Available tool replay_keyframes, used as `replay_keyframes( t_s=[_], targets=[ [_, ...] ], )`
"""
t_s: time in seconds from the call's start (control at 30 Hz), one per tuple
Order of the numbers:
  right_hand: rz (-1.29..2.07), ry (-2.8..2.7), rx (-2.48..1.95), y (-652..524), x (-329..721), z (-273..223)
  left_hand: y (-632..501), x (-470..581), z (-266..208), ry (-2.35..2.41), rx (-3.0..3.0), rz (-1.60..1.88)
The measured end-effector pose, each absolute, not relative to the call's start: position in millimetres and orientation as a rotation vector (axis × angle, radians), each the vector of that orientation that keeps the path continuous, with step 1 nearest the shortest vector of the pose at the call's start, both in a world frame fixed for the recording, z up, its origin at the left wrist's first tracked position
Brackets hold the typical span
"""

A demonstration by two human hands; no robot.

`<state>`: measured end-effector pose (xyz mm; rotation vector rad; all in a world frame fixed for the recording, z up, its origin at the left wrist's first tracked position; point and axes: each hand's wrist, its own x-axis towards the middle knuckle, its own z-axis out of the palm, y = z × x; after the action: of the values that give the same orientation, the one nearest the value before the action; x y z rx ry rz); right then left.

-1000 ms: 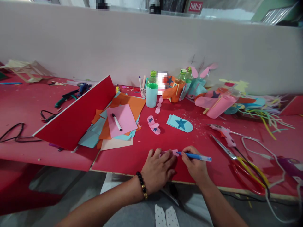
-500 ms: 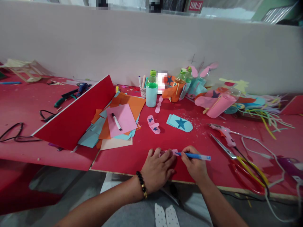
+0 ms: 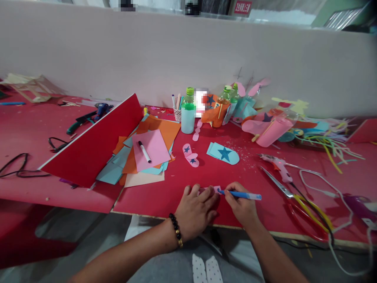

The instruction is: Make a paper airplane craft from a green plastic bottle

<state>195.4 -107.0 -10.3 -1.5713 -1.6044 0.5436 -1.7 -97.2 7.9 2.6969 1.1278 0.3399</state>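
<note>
My left hand (image 3: 196, 206) lies flat with its fingers out, pressing a small pink paper piece (image 3: 217, 189) to the red table near its front edge. Most of that paper is hidden under the fingers. In my right hand (image 3: 240, 202) a blue marker (image 3: 242, 194) is gripped, its tip touching the pink paper, where a small dark mark shows. Beyond the hands lie pink paper cutouts with blue stars (image 3: 191, 156) and a light blue rounded paper cutout (image 3: 225, 153) bearing a larger blue star.
Colored paper sheets (image 3: 150, 151) with a white marker (image 3: 144, 151) lie left, beside a tilted red board (image 3: 97, 145). Large scissors (image 3: 294, 196), a pink glue gun (image 3: 277, 164) and cords are at right. A bottle (image 3: 187, 114) and decorated bottles (image 3: 273, 131) stand behind.
The marker tip has shifted very slightly on the pink paper, and the dark mark there looks a little larger. My left hand stays in place.
</note>
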Motion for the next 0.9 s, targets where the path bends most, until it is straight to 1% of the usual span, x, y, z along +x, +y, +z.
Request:
replay_keyframes(
  t_s=[0.37,0.73,0.9],
  targets=[
    [0.511,-1.574,-1.576,-106.2,196.2,-11.2,-97.1,-2.2,11.7,1.133,2.71,0.299],
    [0.572,-1.584,-1.559,-106.4,195.9,-10.9,-95.4,-2.2,12.6,1.12,2.696,0.294],
    [0.547,-1.568,-1.565,-106.1,195.4,-9.7,-96.7,-2.4,13.5,1.136,2.726,0.271]
  ],
)
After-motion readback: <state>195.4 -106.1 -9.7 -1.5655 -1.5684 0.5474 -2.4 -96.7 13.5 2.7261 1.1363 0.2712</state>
